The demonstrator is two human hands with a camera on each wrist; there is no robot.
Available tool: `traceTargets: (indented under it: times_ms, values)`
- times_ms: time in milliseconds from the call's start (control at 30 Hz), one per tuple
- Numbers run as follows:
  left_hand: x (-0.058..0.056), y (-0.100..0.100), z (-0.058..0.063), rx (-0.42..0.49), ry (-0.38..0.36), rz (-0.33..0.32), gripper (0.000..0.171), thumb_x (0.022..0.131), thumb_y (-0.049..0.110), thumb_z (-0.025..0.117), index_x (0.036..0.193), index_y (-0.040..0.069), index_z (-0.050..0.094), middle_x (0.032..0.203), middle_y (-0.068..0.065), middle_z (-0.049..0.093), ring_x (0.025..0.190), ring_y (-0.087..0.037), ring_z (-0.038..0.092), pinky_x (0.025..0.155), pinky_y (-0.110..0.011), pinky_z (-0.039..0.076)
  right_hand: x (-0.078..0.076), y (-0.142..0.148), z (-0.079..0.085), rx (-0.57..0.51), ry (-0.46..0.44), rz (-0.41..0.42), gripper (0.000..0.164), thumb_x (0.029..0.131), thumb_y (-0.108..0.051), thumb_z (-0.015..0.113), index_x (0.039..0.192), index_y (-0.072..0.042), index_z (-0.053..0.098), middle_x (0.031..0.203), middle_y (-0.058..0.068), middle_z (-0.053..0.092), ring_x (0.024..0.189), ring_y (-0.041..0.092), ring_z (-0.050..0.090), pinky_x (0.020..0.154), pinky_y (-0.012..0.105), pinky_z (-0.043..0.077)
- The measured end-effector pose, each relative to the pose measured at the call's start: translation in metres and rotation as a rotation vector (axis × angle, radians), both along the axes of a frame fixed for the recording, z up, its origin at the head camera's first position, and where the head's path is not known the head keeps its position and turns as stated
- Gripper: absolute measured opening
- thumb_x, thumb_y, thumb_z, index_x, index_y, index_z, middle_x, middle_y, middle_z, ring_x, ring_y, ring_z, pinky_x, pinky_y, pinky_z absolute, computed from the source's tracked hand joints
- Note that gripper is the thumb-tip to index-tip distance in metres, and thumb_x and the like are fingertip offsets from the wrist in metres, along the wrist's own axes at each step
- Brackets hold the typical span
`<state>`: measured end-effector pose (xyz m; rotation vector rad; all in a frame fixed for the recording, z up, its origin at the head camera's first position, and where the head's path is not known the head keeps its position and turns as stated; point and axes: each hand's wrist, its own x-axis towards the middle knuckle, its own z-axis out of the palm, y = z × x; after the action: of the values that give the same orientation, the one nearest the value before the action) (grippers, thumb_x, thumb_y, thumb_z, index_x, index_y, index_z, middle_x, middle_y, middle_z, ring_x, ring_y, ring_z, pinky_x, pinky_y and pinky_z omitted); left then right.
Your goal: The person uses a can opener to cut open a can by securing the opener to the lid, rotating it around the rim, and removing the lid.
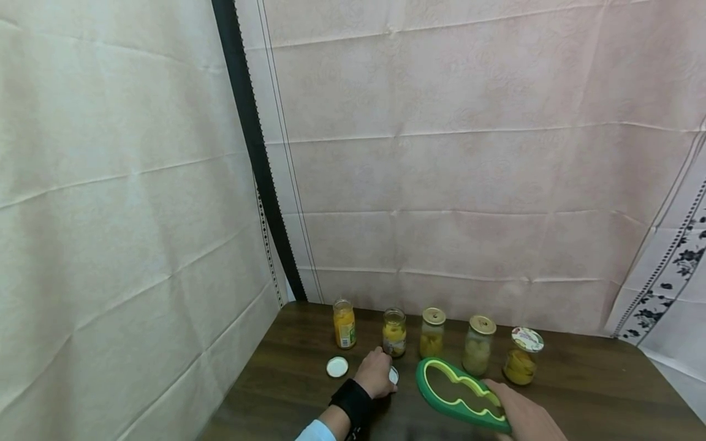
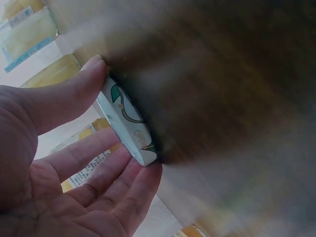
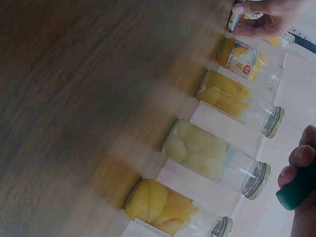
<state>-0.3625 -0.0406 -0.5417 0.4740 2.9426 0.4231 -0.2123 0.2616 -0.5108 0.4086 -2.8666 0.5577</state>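
Far left, lidless jar of orange-yellow fruit (image 1: 344, 327), label facing out, standing upright on the dark wood-look table (image 1: 579, 383); in front of it a loose white lid (image 1: 337, 367) lying on the table. Next, left hand (image 1: 375, 375) with thumb and fingertips pinching a second lid (image 2: 126, 121) by its edges, low at the table in front of the second lidless jar (image 1: 394, 337); can't tell if the lid touches the wood. Held lid: white, round, shallow, side wall printed with a green leaf, thin brown curl and the word OPEN. Probably light, thin stiff metal, not fragile, a bit slick on the smooth face, so best taken by opposite sides of the rim. Then the third jar (image 1: 432, 337) and paler fourth jar (image 1: 477, 352), both with gold-coloured lids on. In front of them, jar opener (image 1: 463, 414): long rounded loop, dark green outside, scalloped lime lining, hollow middle. Looks like stiff plastic with a softer grippy lining; should be light, hard to break, easiest held at one end as here. Right hand (image 1: 526, 413) is clamped round its right end, fingers wrapped over the green, loop clear of the jar lids. Far right, fifth jar (image 1: 520, 365), yellow fruit, patterned white lid on.
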Motion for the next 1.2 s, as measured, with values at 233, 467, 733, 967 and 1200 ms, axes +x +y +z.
traceTargets:
  times_ms: [233, 467, 733, 967, 1200]
  values:
    - [0.000, -0.001, 0.000, 0.027, -0.008, -0.007, 0.041, 0.084, 0.030, 0.094, 0.111, 0.005, 0.078, 0.105, -0.008, 0.060, 0.098, -0.026, 0.061, 0.089, -0.039, 0.057, -0.001, -0.001, 0.002, -0.015, -0.073, -0.050, 0.072, 0.079, -0.022, 0.093, 0.141, -0.019, 0.058, 0.108, -0.012, 0.065, 0.087, -0.008, 0.053, 0.072, 0.025, 0.051]
    - [-0.001, -0.003, 0.000, 0.029, -0.054, -0.001, 0.048, 0.087, 0.030, 0.092, 0.123, 0.005, 0.075, 0.115, -0.010, 0.061, 0.108, -0.028, 0.061, 0.094, -0.044, 0.057, -0.004, -0.005, 0.005, 0.001, -0.141, -0.134, 0.081, 0.074, -0.024, 0.099, 0.143, -0.014, 0.056, 0.104, -0.010, 0.066, 0.079, -0.005, 0.054, 0.069, 0.026, 0.051]
    - [0.001, 0.003, -0.001, 0.047, -0.087, 0.063, 0.060, 0.088, 0.026, 0.091, 0.136, 0.000, 0.066, 0.134, -0.019, 0.060, 0.125, -0.036, 0.061, 0.104, -0.048, 0.057, -0.002, -0.004, 0.007, -0.020, -0.163, -0.159, 0.073, 0.081, -0.025, 0.095, 0.139, -0.011, 0.053, 0.093, -0.007, 0.062, 0.072, 0.000, 0.050, 0.064, 0.025, 0.047]
    - [0.014, 0.000, -0.002, 0.148, -0.011, 0.063, 0.079, 0.083, 0.016, 0.094, 0.146, -0.006, 0.053, 0.137, -0.027, 0.051, 0.124, -0.043, 0.055, 0.095, -0.053, 0.057, 0.002, 0.002, 0.003, -0.102, -0.158, -0.143, 0.070, 0.083, -0.020, 0.092, 0.133, -0.010, 0.044, 0.076, -0.004, 0.053, 0.061, 0.003, 0.045, 0.058, 0.022, 0.040]
    - [0.047, -0.005, 0.008, 0.056, 0.005, -0.039, 0.095, 0.080, 0.034, 0.097, 0.155, 0.000, 0.050, 0.147, -0.026, 0.054, 0.132, -0.042, 0.057, 0.098, -0.053, 0.057, 0.005, 0.014, -0.002, -0.098, -0.112, -0.058, 0.056, 0.084, -0.028, 0.092, 0.104, -0.013, 0.042, 0.071, -0.004, 0.041, 0.055, 0.001, 0.034, 0.052, 0.021, 0.031]
